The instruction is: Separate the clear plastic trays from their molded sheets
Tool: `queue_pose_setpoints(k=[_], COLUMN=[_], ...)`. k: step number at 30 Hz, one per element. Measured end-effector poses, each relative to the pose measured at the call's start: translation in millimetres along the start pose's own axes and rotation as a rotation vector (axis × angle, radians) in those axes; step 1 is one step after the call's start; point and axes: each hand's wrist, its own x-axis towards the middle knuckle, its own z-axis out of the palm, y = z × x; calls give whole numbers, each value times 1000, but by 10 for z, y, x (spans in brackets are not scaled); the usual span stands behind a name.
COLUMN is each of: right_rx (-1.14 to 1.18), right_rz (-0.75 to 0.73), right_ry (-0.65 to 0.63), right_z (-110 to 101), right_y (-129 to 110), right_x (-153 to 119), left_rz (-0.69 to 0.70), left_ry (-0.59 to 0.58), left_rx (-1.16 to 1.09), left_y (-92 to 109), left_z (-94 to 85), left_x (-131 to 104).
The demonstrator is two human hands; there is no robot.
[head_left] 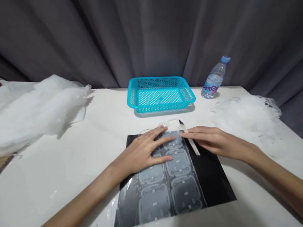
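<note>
Left hand is spread flat over the clear sheet, which lies on the black mat. Right hand's fingers cross the white tool; can't tell if they're actually pinching it. Sheet's probably light, bendy and slick plastic, could tear, so I'd grab a long edge, not the middle.

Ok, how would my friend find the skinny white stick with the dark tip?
On the white table, find the black rectangular sheet. Near its far edge, the right hand overlaps a thin, straight white stick. Its dark, pointed tip sets it apart from the translucent plastic piece with rounded squares.
</note>
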Motion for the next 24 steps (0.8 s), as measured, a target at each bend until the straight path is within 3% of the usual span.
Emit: queue_pose_setpoints(k=[3,5,10,14,19,24], right_rx=[3,67,341,394,345,327], right_rz=[-23,0,98,152,252,197], right_ry=[237,296,84,109,131,103], right_z=[114,172,206,282,380,338], right_y=[3,-29,-134,-144,-120,-146], right_x=[71,99,117,98,87,128], left_rz=[23,-9,-139,-118,-63,-54], left_ry=[43,34,34,48,184,130], left_rx=[-8,-63,-186,-199,-203,-139], left_y=[89,171,267,206,98,64], left_z=[13,35,101,142,177,147], left_x=[-23,-27,-1,30,80,125])
